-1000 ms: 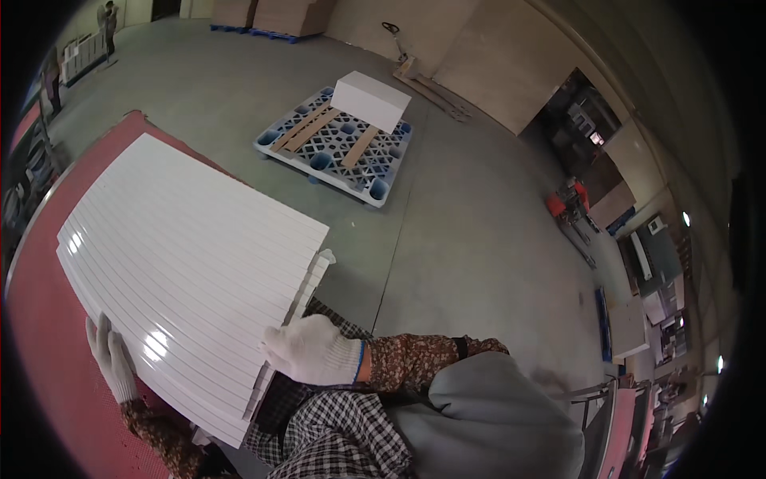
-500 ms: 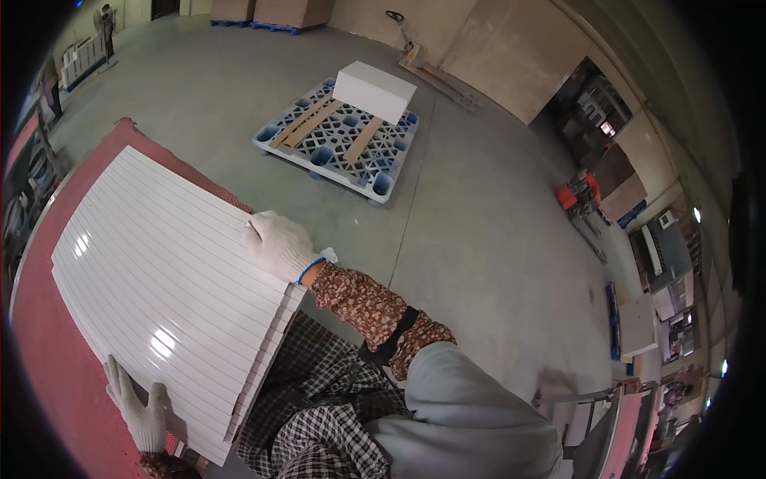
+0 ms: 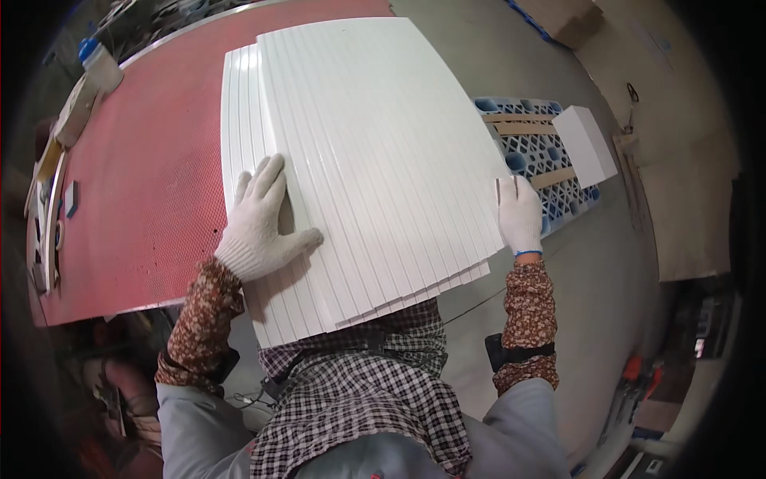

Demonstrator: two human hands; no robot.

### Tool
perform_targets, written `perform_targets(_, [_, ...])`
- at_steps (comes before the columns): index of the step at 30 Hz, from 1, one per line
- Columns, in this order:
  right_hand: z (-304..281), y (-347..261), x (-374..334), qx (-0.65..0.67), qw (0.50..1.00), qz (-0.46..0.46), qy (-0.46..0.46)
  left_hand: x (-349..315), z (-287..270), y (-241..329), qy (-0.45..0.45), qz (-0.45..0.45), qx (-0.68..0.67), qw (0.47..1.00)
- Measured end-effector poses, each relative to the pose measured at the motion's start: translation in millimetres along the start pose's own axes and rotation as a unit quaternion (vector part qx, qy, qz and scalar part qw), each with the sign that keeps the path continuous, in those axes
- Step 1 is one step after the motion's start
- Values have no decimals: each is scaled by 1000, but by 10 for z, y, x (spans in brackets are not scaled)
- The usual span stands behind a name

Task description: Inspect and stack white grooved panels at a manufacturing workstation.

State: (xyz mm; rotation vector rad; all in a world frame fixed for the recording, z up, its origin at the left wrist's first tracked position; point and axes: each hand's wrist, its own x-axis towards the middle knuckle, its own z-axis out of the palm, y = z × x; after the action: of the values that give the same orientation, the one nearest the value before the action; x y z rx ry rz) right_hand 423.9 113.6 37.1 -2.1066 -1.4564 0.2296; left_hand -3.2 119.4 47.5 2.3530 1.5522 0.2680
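White grooved panels lie in front of me, the upper layer offset to the right of a lower white panel that shows along the left side. My left hand, in a white knit glove, presses flat with fingers spread across the step between the two layers. At the right edge of the upper layer my right hand, also gloved, is closed on the panel's edge. The underside of that grip is hidden. The panels' near edge overhangs toward my checked apron.
A red mesh-topped table carries the panels. A blue-capped bottle and a small grey-blue block stand at its left. Beyond the right edge, a plastic pallet on the floor bears a white box.
My view has swung, so the pallet now appears at the right. My left hand has moved onto the panels' left part, where a strip of the lower panel now shows.
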Motion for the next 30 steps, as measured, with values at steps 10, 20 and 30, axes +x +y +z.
perform_targets(10, [-195, -483, -758, -95, 992, -72, 45, 31, 50, 125, 46, -38, -3, 998])
perform_targets(20, [-228, -897, -1697, -57, 975, -179, -114, -3, 27, 212, 75, 3, -21, 997])
perform_targets(30, [-192, -1023, -1893, -44, 971, -186, -141, -28, 26, 232, 85, 5, -20, 996])
